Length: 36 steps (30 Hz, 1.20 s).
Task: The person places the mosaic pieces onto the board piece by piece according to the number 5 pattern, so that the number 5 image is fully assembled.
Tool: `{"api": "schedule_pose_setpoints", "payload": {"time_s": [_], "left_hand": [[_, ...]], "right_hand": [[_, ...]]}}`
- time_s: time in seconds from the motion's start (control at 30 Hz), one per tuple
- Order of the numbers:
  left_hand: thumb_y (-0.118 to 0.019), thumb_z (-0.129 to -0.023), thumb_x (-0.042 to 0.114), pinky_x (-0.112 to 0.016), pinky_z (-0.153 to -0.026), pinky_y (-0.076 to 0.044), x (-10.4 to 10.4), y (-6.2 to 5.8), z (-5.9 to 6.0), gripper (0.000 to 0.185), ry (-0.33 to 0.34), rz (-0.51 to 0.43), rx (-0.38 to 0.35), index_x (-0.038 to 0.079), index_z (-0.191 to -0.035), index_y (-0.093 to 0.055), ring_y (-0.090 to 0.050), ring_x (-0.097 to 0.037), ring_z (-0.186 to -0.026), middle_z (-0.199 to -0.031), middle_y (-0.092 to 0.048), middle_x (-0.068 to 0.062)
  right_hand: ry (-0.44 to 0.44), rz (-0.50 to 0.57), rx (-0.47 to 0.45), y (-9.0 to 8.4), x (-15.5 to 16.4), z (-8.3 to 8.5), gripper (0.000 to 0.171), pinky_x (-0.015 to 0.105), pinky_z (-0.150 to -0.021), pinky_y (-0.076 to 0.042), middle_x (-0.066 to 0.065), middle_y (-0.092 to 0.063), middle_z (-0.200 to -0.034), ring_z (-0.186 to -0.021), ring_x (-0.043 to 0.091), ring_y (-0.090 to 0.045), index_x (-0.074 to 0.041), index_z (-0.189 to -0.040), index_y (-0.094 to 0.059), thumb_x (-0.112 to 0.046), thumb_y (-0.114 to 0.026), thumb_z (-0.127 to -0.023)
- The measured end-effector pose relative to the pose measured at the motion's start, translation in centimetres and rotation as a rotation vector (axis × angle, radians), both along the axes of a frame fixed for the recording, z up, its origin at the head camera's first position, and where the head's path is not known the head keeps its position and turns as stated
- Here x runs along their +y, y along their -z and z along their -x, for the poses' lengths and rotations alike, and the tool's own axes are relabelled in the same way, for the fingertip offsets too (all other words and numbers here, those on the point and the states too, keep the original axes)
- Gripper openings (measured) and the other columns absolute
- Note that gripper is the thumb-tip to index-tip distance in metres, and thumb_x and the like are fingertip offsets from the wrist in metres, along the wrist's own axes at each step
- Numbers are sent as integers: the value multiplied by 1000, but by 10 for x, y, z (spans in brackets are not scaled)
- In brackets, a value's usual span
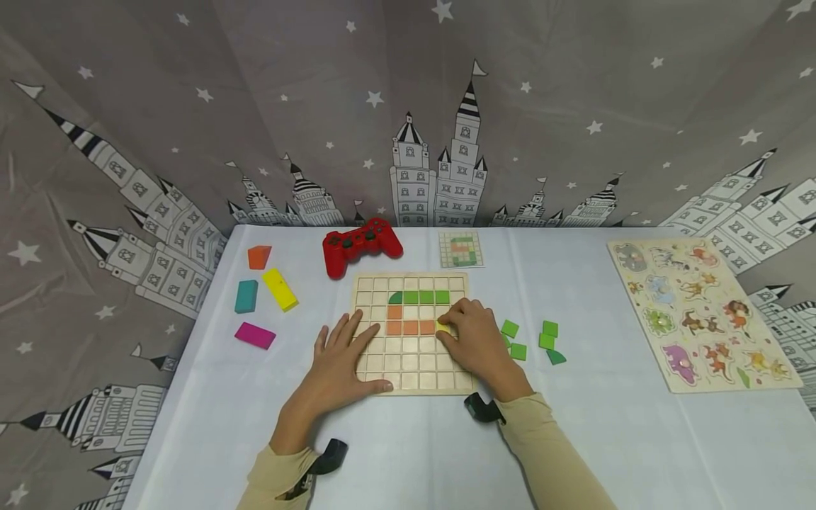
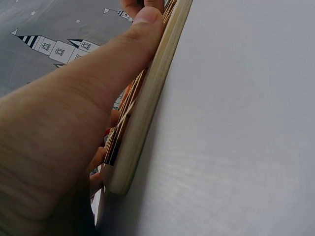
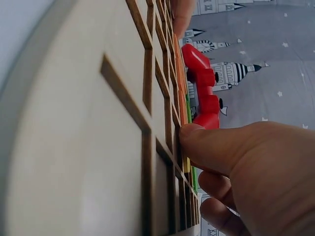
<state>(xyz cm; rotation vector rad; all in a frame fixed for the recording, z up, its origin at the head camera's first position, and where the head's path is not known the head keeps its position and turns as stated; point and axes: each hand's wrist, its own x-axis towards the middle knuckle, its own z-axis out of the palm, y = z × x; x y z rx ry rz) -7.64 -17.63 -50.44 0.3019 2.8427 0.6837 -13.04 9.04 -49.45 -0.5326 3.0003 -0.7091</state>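
A wooden grid board (image 1: 411, 363) lies in front of me. Its upper part holds a row of green square tiles (image 1: 426, 297) led by a rounded dark green one (image 1: 396, 298), with several orange tiles (image 1: 411, 327) below. My right hand (image 1: 478, 341) pinches a yellow tile (image 1: 443, 328) at the right end of the lower orange row; the right wrist view shows the thumb at the yellow edge (image 3: 186, 165), down at the grid. My left hand (image 1: 338, 365) rests with spread fingers over the board's left side, its thumb (image 2: 140, 34) along the near edge.
Loose green tiles (image 1: 519, 351) lie right of the board. Behind it are a red game controller (image 1: 361, 246) and a small pattern card (image 1: 462, 249). Coloured blocks, including a yellow one (image 1: 280, 290), lie at left. An animal puzzle board (image 1: 701, 315) lies far right.
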Motion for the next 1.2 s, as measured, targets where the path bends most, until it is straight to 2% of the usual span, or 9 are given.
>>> {"api": "schedule_pose_setpoints", "payload": {"time_s": [0.3,0.53,0.67,0.83,0.93,1.07,1.2], "left_hand": [[-83,-71,62,-68,-123,-4,0,-1,0,104,6,-5,6,21,-157,-41,-10,-38,-158,-172,-18,-13],[-83,-71,62,-68,-123,-3,0,0,0,105,0,-20,2,21,-157,-41,-9,-37,-159,-172,-17,-13],[-82,-71,63,-68,-123,-3,-2,2,-1,105,-5,-8,-2,22,-157,-41,-9,-37,-159,-172,-17,-12],[-82,-71,63,-68,-123,-3,-2,3,-1,104,-6,-5,-2,22,-157,-42,-9,-37,-159,-172,-17,-12],[-82,-71,63,-68,-123,-3,-2,2,-1,104,-4,-9,2,21,-157,-42,-10,-38,-158,-172,-17,-13],[-83,-71,62,-68,-123,-3,-1,0,-1,104,-2,-10,5,21,-157,-42,-10,-38,-158,-172,-18,-13],[-82,-71,62,-69,-123,-3,-1,-1,0,104,4,-6,4,21,-157,-41,-10,-38,-158,-172,-17,-13]], "right_hand": [[1,32,19,-3,13,1,28,41,-85,-44,4,-65,-113,-101,24,-55,-15,-112,-78,-33,-78,-91],[93,57,-28,-7,55,8,31,49,-97,-45,10,-64,-117,-109,31,-55,-11,-116,-76,-31,-77,-92],[140,33,-57,-4,85,9,31,54,-102,-44,15,-65,-119,-112,35,-55,-9,-116,-76,-27,-78,-91],[158,5,-93,-6,109,7,31,56,-104,-45,17,-67,-118,-114,38,-56,-8,-113,-77,-28,-78,-90],[168,14,-121,-7,116,8,26,57,-104,-45,17,-68,-116,-114,39,-57,-8,-110,-78,-24,-78,-90],[195,32,-112,-3,116,9,22,57,-103,-46,18,-68,-116,-114,39,-58,-7,-110,-78,-21,-75,-93],[244,27,-91,-2,115,9,28,58,-104,-44,20,-66,-120,-116,40,-56,-7,-114,-77,-26,-75,-93]]}}
